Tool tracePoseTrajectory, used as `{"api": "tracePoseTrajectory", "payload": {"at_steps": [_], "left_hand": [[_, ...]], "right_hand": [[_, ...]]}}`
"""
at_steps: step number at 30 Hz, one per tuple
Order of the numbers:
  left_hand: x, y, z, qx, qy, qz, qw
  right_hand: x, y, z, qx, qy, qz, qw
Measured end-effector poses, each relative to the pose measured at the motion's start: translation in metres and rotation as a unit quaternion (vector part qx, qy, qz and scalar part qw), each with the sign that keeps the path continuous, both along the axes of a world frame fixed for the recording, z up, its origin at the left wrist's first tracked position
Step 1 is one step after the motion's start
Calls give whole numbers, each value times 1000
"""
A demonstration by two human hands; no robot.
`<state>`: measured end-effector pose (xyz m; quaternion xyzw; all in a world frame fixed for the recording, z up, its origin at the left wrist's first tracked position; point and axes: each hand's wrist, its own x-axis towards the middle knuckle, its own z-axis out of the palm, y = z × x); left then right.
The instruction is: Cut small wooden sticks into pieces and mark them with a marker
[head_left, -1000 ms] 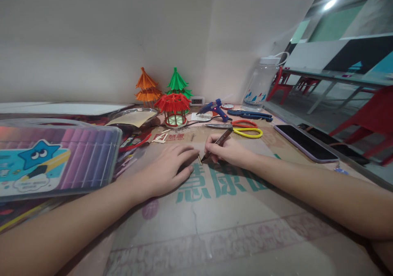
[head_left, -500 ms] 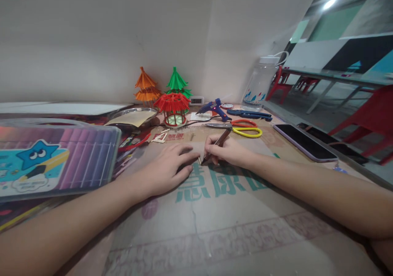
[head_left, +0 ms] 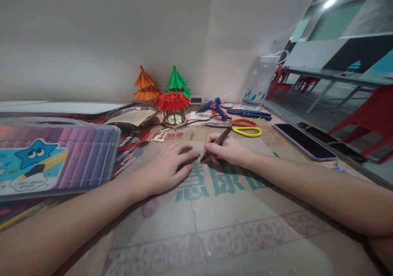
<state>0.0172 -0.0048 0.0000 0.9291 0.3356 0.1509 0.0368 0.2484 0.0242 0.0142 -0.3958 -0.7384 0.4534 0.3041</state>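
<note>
Covering much of the table point(head_left: 353, 173) is a brown cardboard sheet printed with green characters point(head_left: 233, 235). Toward the left edge sits a clear plastic case of coloured markers point(head_left: 89, 157); a transparent, white-lidded bottle point(head_left: 256, 84) stands by the far right corner. The left hand point(head_left: 168, 161) lies palm down; whether its grip holds anything, one cannot tell. The right hand point(head_left: 225, 149) clenches a dark brown pen-shaped tool point(head_left: 223, 137), tip beside a small pale stick point(head_left: 199, 160) midway between the side edges.

At six o'clock, the green characters "慧康" point(head_left: 227, 182) are printed on the cardboard point(head_left: 233, 214); a third point(head_left: 260, 180) is partly covered.
</note>
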Motion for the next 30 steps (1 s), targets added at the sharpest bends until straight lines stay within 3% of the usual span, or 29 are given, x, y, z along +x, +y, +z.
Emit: {"api": "tracePoseTrajectory", "payload": {"at_steps": [9, 17, 30], "left_hand": [[1, 1, -1, 5, 7, 1, 1000], [0, 0, 1, -10, 4, 2, 1000], [1, 0, 0, -9, -7, 3, 1000]], "right_hand": [[-3, -1, 1, 9, -8, -47, 999], [-2, -1, 1, 3, -6, -8, 1000], [-3, -1, 1, 14, -12, -35, 999]]}}
